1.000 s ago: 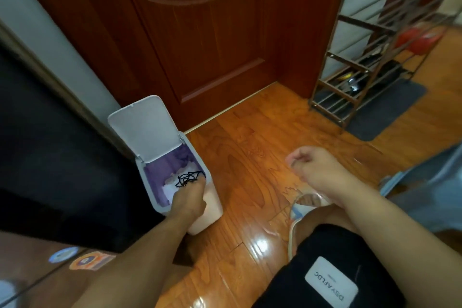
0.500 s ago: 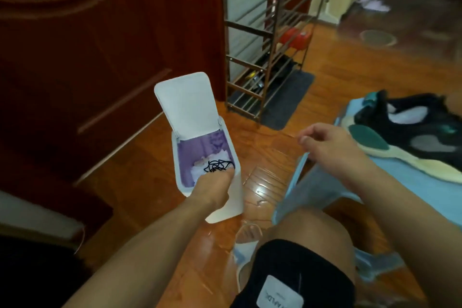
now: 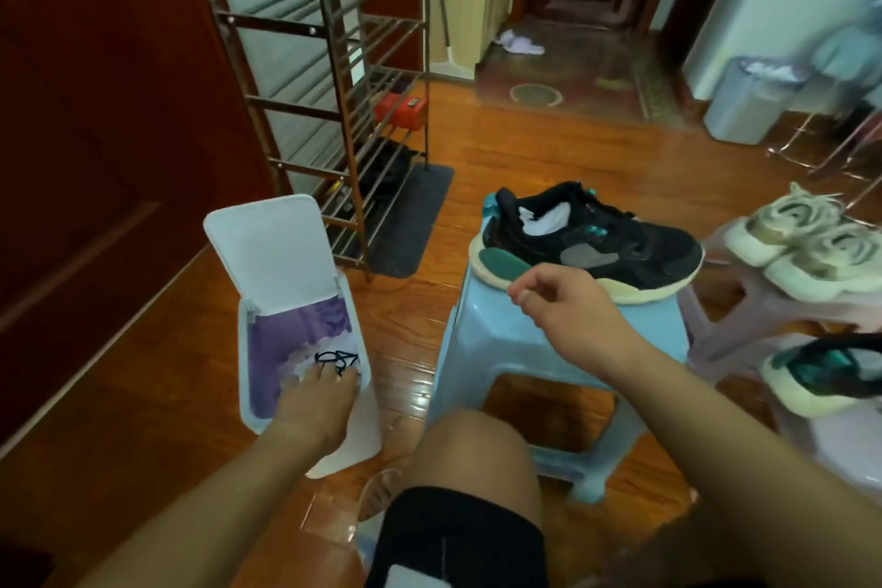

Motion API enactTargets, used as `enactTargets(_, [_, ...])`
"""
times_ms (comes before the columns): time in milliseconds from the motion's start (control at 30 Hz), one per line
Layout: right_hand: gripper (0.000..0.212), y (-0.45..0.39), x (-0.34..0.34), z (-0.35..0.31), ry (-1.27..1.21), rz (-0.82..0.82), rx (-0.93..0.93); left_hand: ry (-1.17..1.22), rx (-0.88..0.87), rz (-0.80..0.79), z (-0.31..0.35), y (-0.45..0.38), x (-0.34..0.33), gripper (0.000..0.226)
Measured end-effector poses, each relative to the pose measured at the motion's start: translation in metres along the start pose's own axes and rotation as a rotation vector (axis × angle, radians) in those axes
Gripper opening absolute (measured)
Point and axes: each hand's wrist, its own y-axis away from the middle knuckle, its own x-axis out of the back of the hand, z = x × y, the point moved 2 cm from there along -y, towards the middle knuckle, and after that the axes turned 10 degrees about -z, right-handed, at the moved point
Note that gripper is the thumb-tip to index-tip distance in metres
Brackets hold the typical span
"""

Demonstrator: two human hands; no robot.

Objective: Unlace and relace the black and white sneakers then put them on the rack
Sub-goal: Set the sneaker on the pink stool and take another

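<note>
Black/white sneaker (image 3: 592, 240) sits on its sole on the blue plastic stool (image 3: 501, 339), toe pointing right, heel just past my R fingertips. Eyelets look empty, no lace seen on it from here, so unlacing on this one looks done. Its pair (image 3: 830, 372) lies low, right of my R forearm, part cut off by the frame edge.

Change: 1 s ago view was door + bin only; head has swung right since, so sneaker, stool and shoe rack (image 3: 334, 110) now all show. Hands themselves barely moved.

L hand (image 3: 315, 406) still over the open white flip-lid bin (image 3: 267, 248), fingers straight and pointing down into the purple liner, tips touching a tangle of black lace (image 3: 336, 360) lying on the rubbish. Not pinching it as far as I can tell, looks let go.

R hand (image 3: 568, 310) hovers over stool seat, thumb + forefinger pinched together; can't tell if anything thin is in the pinch.

Meaning: old lace binned, next prob relace. Cream sneakers (image 3: 811, 248) on a pink stool further right, not task.
</note>
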Motion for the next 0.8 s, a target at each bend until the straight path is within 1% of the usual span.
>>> enactTargets(33, [0.015,0.001,0.006,0.002,-0.006,0.007,0.0,0.024,0.011,0.044,0.006,0.004,0.021,0.053])
enactTargets(67, [0.015,0.002,0.012,0.004,-0.01,0.014,0.003,0.118,-0.012,0.131,0.013,0.01,0.049,0.048])
enactTargets(100, [0.015,0.002,0.019,0.005,-0.014,0.024,0.01,0.251,-0.055,0.246,0.021,0.015,0.081,0.044])
enactTargets(133, [0.015,0.001,0.025,0.007,-0.022,0.038,0.017,0.381,-0.113,0.375,0.029,0.019,0.115,0.044])
enactTargets(167, [0.016,0.002,0.031,0.009,-0.036,0.053,0.023,0.477,-0.181,0.501,0.037,0.023,0.149,0.05])
enactTargets(200, [0.017,0.003,0.036,0.012,-0.05,0.065,0.025,0.526,-0.26,0.589,0.044,0.024,0.181,0.06])
enactTargets(233, [0.019,0.005,0.04,0.016,-0.058,0.072,0.024,0.535,-0.348,0.622,0.05,0.023,0.209,0.071])
enactTargets(267, [0.019,0.008,0.044,0.021,-0.058,0.073,0.016,0.505,-0.436,0.586,0.057,0.021,0.232,0.082])
enactTargets(300, [0.02,0.013,0.048,0.026,-0.058,0.069,0.005,0.432,-0.5,0.501,0.062,0.015,0.248,0.089])
enactTargets(333, [0.02,0.017,0.053,0.03,-0.06,0.064,-0.007,0.349,-0.538,0.409,0.067,0.009,0.261,0.09])
enactTargets(367, [0.02,0.022,0.057,0.035,-0.067,0.062,-0.018,0.277,-0.555,0.326,0.071,0.002,0.269,0.084])
enactTargets(400, [0.02,0.025,0.062,0.039,-0.076,0.068,-0.028,0.229,-0.556,0.266,0.073,-0.003,0.275,0.073])
enactTargets(467, [0.02,0.032,0.071,0.047,-0.096,0.093,-0.051,0.164,-0.549,0.235,0.078,-0.005,0.282,0.047])
enactTargets(533, [0.017,0.037,0.078,0.054,-0.125,0.117,-0.065,0.091,-0.545,0.275,0.085,0.003,0.282,0.033])
enactTargets(600, [0.014,0.045,0.083,0.058,-0.116,0.16,-0.054,0.017,-0.55,0.347,0.099,0.022,0.277,0.034])
enactTargets(633, [0.019,0.052,0.085,0.058,-0.083,0.199,-0.025,-0.011,-0.551,0.403,0.109,0.035,0.274,0.037])
enactTargets(733, [0.056,0.079,0.091,0.054,0.059,0.289,0.114,0.022,-0.591,0.586,0.149,0.083,0.269,0.038])
enactTargets(800, [0.075,0.098,0.099,0.055,0.171,0.333,0.12,0.106,-0.647,0.639,0.182,0.112,0.275,0.035])
